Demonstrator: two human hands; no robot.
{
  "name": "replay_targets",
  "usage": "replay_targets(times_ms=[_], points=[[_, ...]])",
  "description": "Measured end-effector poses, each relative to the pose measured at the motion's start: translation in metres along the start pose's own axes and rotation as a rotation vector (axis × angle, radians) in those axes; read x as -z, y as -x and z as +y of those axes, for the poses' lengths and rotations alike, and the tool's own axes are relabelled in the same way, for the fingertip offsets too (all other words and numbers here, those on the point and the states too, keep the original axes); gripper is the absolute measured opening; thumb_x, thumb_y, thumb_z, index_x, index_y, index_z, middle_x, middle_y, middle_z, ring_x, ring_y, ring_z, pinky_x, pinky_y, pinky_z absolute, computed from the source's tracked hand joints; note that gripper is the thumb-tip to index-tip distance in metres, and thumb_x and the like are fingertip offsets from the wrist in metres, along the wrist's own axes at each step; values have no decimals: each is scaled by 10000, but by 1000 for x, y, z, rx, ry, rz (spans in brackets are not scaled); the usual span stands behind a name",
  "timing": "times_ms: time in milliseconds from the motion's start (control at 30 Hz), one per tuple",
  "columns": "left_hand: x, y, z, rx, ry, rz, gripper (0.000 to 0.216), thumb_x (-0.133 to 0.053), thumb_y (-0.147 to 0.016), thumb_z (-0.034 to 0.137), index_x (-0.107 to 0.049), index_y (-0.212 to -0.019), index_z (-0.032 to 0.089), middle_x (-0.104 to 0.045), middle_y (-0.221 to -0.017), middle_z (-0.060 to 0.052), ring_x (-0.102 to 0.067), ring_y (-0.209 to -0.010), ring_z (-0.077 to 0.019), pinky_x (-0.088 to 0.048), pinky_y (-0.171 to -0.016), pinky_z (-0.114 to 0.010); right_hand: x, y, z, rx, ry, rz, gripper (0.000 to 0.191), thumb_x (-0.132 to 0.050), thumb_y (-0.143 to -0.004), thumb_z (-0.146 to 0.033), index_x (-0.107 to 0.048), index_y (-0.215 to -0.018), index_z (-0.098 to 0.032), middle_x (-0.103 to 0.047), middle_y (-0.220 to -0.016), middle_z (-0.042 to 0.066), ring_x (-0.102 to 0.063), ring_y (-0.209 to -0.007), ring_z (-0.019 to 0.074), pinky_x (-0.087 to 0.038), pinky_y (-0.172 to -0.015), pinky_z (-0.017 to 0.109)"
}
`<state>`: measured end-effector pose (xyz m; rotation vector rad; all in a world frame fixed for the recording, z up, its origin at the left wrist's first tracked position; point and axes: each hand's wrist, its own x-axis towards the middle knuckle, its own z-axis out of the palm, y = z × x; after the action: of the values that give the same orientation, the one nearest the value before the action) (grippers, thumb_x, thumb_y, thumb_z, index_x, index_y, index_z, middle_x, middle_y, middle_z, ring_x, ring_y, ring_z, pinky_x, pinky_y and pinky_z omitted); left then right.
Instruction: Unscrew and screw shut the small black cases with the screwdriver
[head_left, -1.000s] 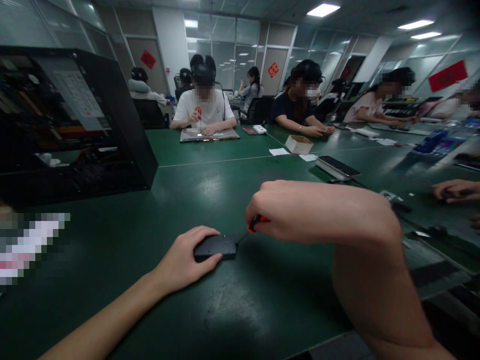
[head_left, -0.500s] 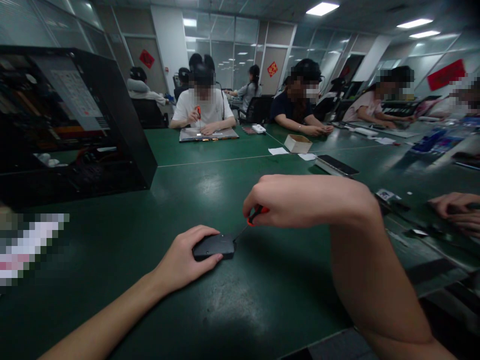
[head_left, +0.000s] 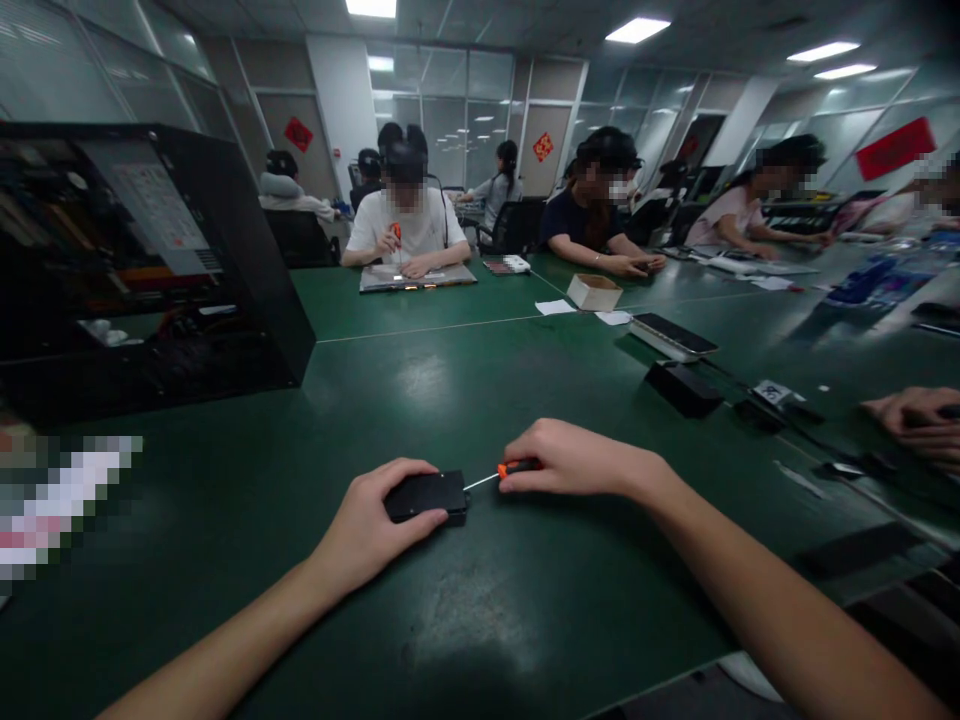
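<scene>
A small flat black box (head_left: 427,495) lies on the green table (head_left: 465,390) in front of me. My left hand (head_left: 371,525) rests on its left end, fingers curled round it and pressing it down. My right hand (head_left: 574,460) is closed on a screwdriver with an orange and black handle (head_left: 517,467). The thin metal shaft (head_left: 481,481) lies almost level with the table and its tip meets the box's right edge.
A big black computer case (head_left: 142,260) stands at the left. At the right lie a small black block (head_left: 682,387), a flat device (head_left: 673,335), a white box (head_left: 594,291) and papers. A co-worker's hand (head_left: 915,415) rests at the right edge. Several people sit at the far side.
My right arm has dropped from a raised elbow to lie low along the table. The screwdriver has tilted from steep to almost flat, tip still at the box's right edge. My left hand has stayed put.
</scene>
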<state>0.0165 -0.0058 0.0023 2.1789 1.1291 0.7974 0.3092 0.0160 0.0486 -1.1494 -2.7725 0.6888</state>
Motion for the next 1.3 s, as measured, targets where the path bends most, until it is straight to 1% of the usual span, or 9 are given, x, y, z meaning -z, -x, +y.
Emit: replay_targets(times_ms=[100, 300, 500, 667, 767, 867, 1033, 1200, 1300], points=[[1, 0, 1, 3, -4, -10, 334, -760, -830, 380, -688, -1122, 234, -754, -1091, -51, -710, -985, -259, -553, -868, -373, -5, 0, 5, -2, 63, 78, 458, -515, -993, -548, -737, -965, -148, -690, -781, 47, -592, -685, 146, -339, -639, 270], [3, -1, 0, -19, -5, -22, 327, -745, -846, 370, -680, -1138, 236, -748, -1098, -57, -709, -982, -256, -558, -866, -370, -4, 2, 13, 21, 79, 109, 477, -502, -993, -562, -727, -920, -148, -672, -743, 38, -576, -654, 139, -329, -631, 265], [4, 0, 1, -41, -3, -13, 323, -734, -866, 365, -677, -1156, 235, -738, -1124, -65, -699, -1011, -258, -552, -888, -376, 6, 13, 17, -35, 118, 165, 461, -547, -968, -552, -729, -863, -141, -646, -683, 28, -542, -603, 125, -302, -606, 264], [4, -1, 2, -41, 5, 3, 317, -737, -865, 354, -683, -1154, 235, -736, -1117, -57, -699, -1000, -249, -551, -882, -368, 10, 17, 18, -34, 115, 190, 477, -554, -961, -558, -719, -815, -135, -620, -645, 16, -505, -573, 113, -294, -602, 267], [4, 0, 3, -32, 4, 6, 322, -725, -869, 364, -682, -1159, 232, -737, -1118, -66, -700, -997, -255, -558, -867, -371, 5, 12, 15, -9, 109, 167, 469, -543, -972, -550, -715, -831, -137, -622, -657, 13, -516, -580, 112, -299, -609, 264], [4, 0, 3, -35, 3, 3, 322, -722, -868, 366, -680, -1157, 229, -736, -1131, -75, -697, -1017, -263, -555, -892, -386, -5, 4, 11, 17, 103, 137, 485, -514, -983, -567, -712, -848, -146, -626, -670, 15, -529, -593, 119, -302, -610, 264], [4, 0, 1, -49, 2, -1, 327, -733, -855, 352, -674, -1154, 233, -733, -1124, -69, -696, -1018, -257, -555, -893, -372, -21, -7, 3, 10, 93, 100, 512, -452, -1012, -567, -703, -845, -152, -616, -648, 19, -530, -585, 127, -296, -595, 264], [4, 0, 0, -93, -21, -64, 335, -736, -854, 320, -668, -1168, 226, -717, -1163, -80, -682, -1059, -259, -537, -941, -383, -23, -7, 5, 3, 134, 148, 513, -468, -1004, -576, -697, -841, -147, -644, -671, 33, -546, -594, 129, -296, -599, 260], [7, -1, -2, -108, -27, -90, 366, -735, -853, 327, -661, -1197, 230, -709, -1195, -84, -675, -1088, -265, -527, -961, -387, -24, -8, 7, 0, 136, 154, 509, -474, -1000, -583, -685, -841, -147, -643, -680, 30, -541, -598, 131, -293, -597, 258]])
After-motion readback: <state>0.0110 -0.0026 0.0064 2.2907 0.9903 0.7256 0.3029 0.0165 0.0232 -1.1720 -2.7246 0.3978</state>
